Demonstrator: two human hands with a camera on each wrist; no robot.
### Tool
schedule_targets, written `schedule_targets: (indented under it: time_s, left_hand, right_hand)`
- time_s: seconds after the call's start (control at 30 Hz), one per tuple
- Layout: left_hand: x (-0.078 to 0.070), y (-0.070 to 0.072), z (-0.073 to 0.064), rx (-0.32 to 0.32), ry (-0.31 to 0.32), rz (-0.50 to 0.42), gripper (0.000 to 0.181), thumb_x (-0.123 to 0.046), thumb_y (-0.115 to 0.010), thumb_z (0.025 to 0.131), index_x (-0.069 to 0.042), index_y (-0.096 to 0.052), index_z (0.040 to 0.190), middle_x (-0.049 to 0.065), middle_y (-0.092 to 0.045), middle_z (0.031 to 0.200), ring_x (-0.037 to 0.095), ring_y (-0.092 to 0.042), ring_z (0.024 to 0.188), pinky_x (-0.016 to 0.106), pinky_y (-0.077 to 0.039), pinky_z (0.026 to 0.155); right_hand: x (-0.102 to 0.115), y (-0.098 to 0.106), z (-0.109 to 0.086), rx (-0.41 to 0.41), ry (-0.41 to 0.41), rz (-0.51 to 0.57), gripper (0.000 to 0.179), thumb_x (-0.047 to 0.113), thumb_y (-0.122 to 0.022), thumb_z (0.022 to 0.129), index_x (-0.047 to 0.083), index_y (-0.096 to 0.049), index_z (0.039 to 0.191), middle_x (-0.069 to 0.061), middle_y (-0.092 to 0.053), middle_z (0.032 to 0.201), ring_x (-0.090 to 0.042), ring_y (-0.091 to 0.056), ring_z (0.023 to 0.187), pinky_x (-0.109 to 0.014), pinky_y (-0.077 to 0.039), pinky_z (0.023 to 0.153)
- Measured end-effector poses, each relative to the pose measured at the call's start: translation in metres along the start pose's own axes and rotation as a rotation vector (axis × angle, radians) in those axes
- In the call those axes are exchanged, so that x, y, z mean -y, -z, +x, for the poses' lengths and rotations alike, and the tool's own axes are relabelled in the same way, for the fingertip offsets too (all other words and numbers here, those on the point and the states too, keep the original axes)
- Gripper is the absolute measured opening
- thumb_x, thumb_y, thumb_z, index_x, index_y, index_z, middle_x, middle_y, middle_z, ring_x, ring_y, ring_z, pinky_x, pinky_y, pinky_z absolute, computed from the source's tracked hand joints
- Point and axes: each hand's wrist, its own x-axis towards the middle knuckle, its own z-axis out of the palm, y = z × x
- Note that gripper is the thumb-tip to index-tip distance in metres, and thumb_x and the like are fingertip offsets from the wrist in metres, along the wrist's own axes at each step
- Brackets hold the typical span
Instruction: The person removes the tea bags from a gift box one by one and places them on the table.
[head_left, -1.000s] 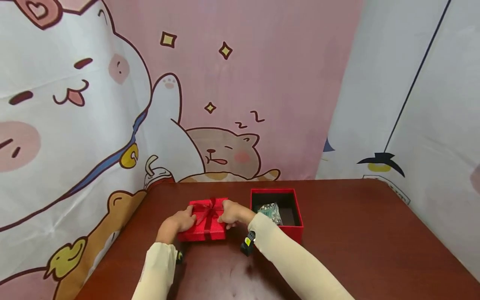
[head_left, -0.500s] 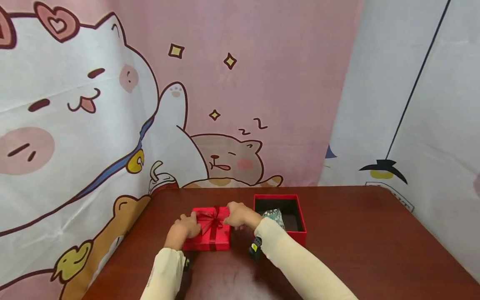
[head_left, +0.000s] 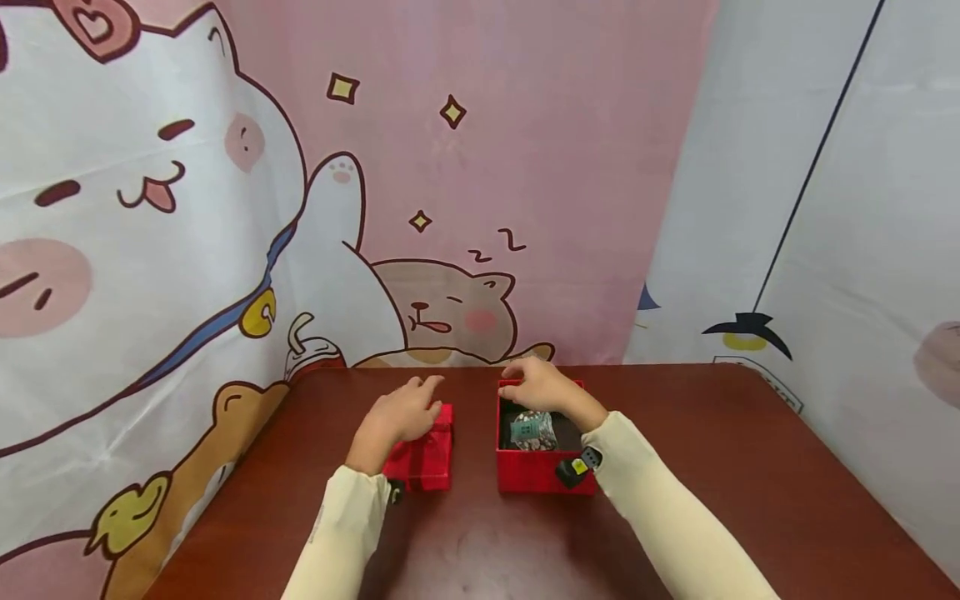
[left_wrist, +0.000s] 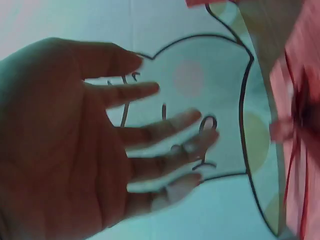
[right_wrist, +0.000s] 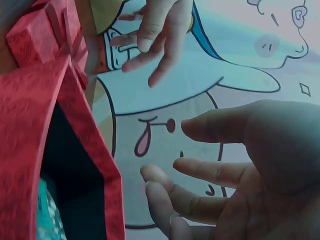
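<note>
A red gift box lid [head_left: 431, 462] with a dark red ribbon and bow lies on the table, left of an open red gift box [head_left: 525, 475]. Inside the black-lined box sits a shiny packet with a teal label [head_left: 532, 429]. Raised over the lid, my left hand [head_left: 401, 417] has its fingers extended and holds nothing; it hides part of the bow. My right hand [head_left: 546, 387] hovers above the box's far left part, its fingers bent loosely and nothing between them. In the right wrist view the box wall [right_wrist: 25, 130] is beside my right hand [right_wrist: 235, 170].
Both objects rest on a dark brown table [head_left: 690, 467]. Behind it hangs a cartoon-printed curtain [head_left: 585, 167]. Black devices with yellow marks are strapped at both wrists, the right one [head_left: 573, 471] overlapping the box's front in the head view.
Both hands have let go of the lid and risen. The right hand has moved right to above the open box. The left hand has lifted over the lid, which stays on the table.
</note>
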Motion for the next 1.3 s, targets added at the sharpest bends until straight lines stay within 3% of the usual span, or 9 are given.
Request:
schedule_targets:
  time_s: [0.17, 0.3, 0.4, 0.63, 0.7, 0.83, 0.93, 1.07, 1.3]
  left_hand:
    - [-0.019, -0.009, 0.016, 0.008, -0.084, -0.031, 0.048, -0.035, -0.046, 0.102, -0.021, -0.042, 0.148, 0.013, -0.049, 0.142, 0.033, -0.054, 0.125, 0.057, -0.043, 0.098]
    - [-0.032, -0.02, 0.028, -0.028, -0.136, -0.051, 0.045, -0.037, -0.047, 0.102, -0.022, -0.046, 0.144, 0.01, -0.052, 0.134, 0.033, -0.062, 0.109, 0.054, -0.049, 0.091]
    - [-0.041, -0.027, 0.034, -0.042, -0.141, -0.064, 0.044, -0.038, -0.048, 0.102, -0.023, -0.047, 0.142, 0.011, -0.052, 0.131, 0.033, -0.064, 0.097, 0.052, -0.051, 0.087]
    - [-0.052, -0.048, 0.039, -0.058, -0.139, -0.137, 0.053, -0.032, -0.056, 0.098, -0.018, -0.042, 0.146, 0.015, -0.046, 0.136, 0.033, -0.065, 0.09, 0.05, -0.053, 0.084]
    - [-0.053, -0.059, 0.038, -0.068, -0.138, -0.15, 0.055, -0.028, -0.058, 0.096, -0.018, -0.04, 0.147, 0.016, -0.043, 0.138, 0.03, -0.065, 0.085, 0.048, -0.054, 0.081]
    - [-0.057, -0.073, 0.036, -0.092, -0.132, -0.183, 0.061, -0.02, -0.06, 0.093, -0.015, -0.037, 0.149, 0.017, -0.042, 0.14, 0.03, -0.065, 0.083, 0.047, -0.054, 0.08]
    - [-0.061, -0.075, 0.037, -0.101, -0.122, -0.207, 0.067, -0.018, -0.061, 0.091, -0.011, -0.031, 0.15, 0.019, -0.044, 0.139, 0.034, -0.066, 0.091, 0.05, -0.053, 0.085]
    - [-0.064, -0.073, 0.039, -0.084, -0.098, -0.207, 0.069, -0.018, -0.06, 0.092, -0.008, -0.027, 0.151, 0.021, -0.046, 0.138, 0.038, -0.064, 0.101, 0.051, -0.05, 0.092]
    - [-0.068, -0.075, 0.047, -0.091, -0.108, -0.212, 0.062, -0.018, -0.055, 0.095, -0.005, -0.029, 0.15, 0.022, -0.048, 0.135, 0.038, -0.065, 0.098, 0.051, -0.05, 0.092]
  right_hand:
    - [-0.009, 0.008, -0.006, -0.027, -0.015, -0.032, 0.036, 0.022, -0.068, 0.09, -0.001, -0.067, 0.119, -0.016, -0.067, 0.116, -0.033, -0.064, 0.105, -0.047, -0.052, 0.088]
    - [-0.014, 0.009, -0.009, -0.017, -0.068, -0.016, 0.041, 0.023, -0.068, 0.09, -0.002, -0.064, 0.123, -0.016, -0.066, 0.118, -0.032, -0.064, 0.105, -0.048, -0.052, 0.089]
    - [-0.019, 0.009, -0.011, -0.029, -0.102, -0.033, 0.041, 0.023, -0.069, 0.089, -0.002, -0.065, 0.122, -0.017, -0.066, 0.119, -0.032, -0.063, 0.106, -0.05, -0.05, 0.092]
    - [-0.034, -0.01, -0.012, -0.035, -0.159, -0.082, 0.042, 0.02, -0.072, 0.087, -0.007, -0.065, 0.118, -0.021, -0.067, 0.116, -0.033, -0.064, 0.102, -0.051, -0.05, 0.094]
    - [-0.038, -0.02, -0.014, -0.023, -0.184, -0.091, 0.042, 0.019, -0.073, 0.086, -0.009, -0.065, 0.116, -0.022, -0.067, 0.112, -0.032, -0.065, 0.098, -0.05, -0.051, 0.092]
    - [-0.046, -0.036, -0.02, 0.027, -0.26, -0.112, 0.032, 0.02, -0.074, 0.086, -0.008, -0.065, 0.099, -0.016, -0.065, 0.087, -0.026, -0.062, 0.075, -0.041, -0.054, 0.071]
    - [-0.051, -0.04, -0.021, 0.059, -0.304, -0.11, 0.026, 0.02, -0.073, 0.087, -0.003, -0.06, 0.09, -0.009, -0.054, 0.073, -0.021, -0.051, 0.062, -0.035, -0.044, 0.059]
    - [-0.054, -0.04, -0.02, 0.066, -0.323, -0.1, 0.026, 0.02, -0.072, 0.087, -0.001, -0.058, 0.091, -0.008, -0.053, 0.073, -0.021, -0.051, 0.061, -0.034, -0.043, 0.058]
    - [-0.056, -0.038, -0.015, -0.014, -0.321, -0.034, 0.023, 0.015, -0.073, 0.085, -0.001, -0.058, 0.079, -0.004, -0.047, 0.062, -0.016, -0.045, 0.054, -0.03, -0.038, 0.051]
